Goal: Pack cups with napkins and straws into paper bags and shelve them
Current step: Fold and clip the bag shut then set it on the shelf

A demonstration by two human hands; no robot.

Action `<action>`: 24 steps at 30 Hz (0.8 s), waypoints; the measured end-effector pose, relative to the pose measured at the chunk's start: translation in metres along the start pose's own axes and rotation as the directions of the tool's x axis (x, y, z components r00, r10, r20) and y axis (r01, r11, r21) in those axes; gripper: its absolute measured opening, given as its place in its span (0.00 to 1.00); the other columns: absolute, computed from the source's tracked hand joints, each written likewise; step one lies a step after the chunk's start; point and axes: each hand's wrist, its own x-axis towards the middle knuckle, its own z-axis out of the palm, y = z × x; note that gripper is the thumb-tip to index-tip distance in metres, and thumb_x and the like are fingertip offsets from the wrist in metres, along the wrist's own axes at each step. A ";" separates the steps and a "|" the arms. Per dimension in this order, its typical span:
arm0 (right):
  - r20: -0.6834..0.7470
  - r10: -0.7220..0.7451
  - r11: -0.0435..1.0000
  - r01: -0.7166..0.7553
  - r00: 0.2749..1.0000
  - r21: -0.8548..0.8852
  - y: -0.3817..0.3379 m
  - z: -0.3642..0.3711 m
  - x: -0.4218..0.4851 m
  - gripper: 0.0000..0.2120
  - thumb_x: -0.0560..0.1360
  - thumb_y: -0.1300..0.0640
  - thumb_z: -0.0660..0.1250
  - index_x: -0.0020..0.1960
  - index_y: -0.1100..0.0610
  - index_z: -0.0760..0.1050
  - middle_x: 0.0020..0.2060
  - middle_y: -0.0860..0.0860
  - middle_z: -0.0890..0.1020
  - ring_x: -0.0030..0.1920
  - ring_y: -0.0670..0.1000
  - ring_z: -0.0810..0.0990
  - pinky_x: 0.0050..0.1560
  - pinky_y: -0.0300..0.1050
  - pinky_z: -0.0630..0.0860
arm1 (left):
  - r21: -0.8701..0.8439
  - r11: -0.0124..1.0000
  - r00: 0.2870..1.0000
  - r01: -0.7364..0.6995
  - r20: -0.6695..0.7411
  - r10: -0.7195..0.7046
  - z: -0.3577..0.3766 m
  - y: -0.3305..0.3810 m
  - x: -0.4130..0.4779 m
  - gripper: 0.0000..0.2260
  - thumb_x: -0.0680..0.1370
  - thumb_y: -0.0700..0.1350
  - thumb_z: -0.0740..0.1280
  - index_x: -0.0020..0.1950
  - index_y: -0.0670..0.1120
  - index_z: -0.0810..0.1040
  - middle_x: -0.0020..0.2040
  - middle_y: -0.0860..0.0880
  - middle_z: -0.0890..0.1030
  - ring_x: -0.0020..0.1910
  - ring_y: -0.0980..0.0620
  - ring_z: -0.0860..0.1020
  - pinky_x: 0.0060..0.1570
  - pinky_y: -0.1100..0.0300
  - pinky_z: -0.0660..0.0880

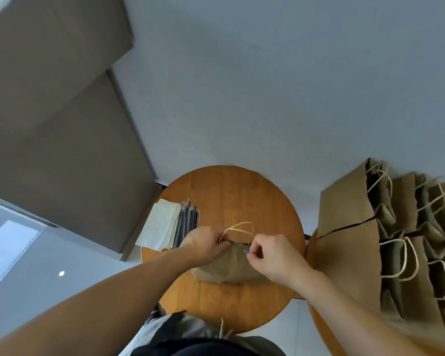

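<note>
My left hand (206, 244) grips the mouth of the paper bag (229, 268) lying on the round table (242, 191) and my right hand (274, 256) pinches its rim just beside, and I judge the bag light, thin and quick to tear, so I hold the rim, not the 2 twine handles (239, 227)

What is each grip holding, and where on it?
The left grip and right grip each hold the paper bag at its top edge, beside the handles.
</note>
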 end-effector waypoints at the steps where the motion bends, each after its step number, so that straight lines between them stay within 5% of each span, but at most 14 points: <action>1: 0.027 0.004 0.999 -0.003 1.000 -0.046 -0.003 0.001 0.004 0.04 0.78 0.52 0.67 0.46 0.50 0.78 0.39 0.44 0.80 0.38 0.46 0.79 0.41 0.41 0.81 | -0.014 1.000 1.000 -0.006 -0.003 0.006 0.001 0.000 0.001 0.13 0.82 0.52 0.61 0.38 0.53 0.67 0.32 0.55 0.69 0.39 0.51 0.74 0.38 0.59 0.69; 11: 0.000 0.095 0.953 -0.091 0.995 -0.289 -0.022 0.007 0.040 0.06 0.77 0.59 0.65 0.45 0.58 0.80 0.40 0.54 0.82 0.43 0.56 0.81 0.46 0.51 0.81 | -0.008 0.999 0.999 -0.049 -0.022 0.049 0.007 -0.002 0.002 0.10 0.82 0.52 0.60 0.44 0.50 0.76 0.37 0.52 0.75 0.42 0.48 0.76 0.43 0.55 0.75; 13: 0.009 0.099 0.948 -0.091 0.995 -0.305 -0.021 0.009 0.042 0.06 0.76 0.59 0.65 0.45 0.58 0.81 0.40 0.53 0.82 0.42 0.55 0.81 0.45 0.51 0.81 | -0.017 0.999 0.999 -0.047 -0.022 0.047 0.009 -0.004 0.002 0.11 0.81 0.52 0.60 0.52 0.49 0.80 0.43 0.49 0.80 0.46 0.47 0.79 0.46 0.53 0.77; 24: -0.026 -0.079 0.892 0.059 0.997 -0.449 -0.016 0.013 0.042 0.09 0.80 0.56 0.61 0.50 0.56 0.79 0.46 0.52 0.80 0.44 0.54 0.81 0.44 0.51 0.80 | -0.028 0.995 0.993 -0.099 -0.067 0.097 0.015 -0.007 0.006 0.12 0.82 0.52 0.59 0.60 0.54 0.79 0.52 0.50 0.84 0.51 0.47 0.81 0.51 0.52 0.78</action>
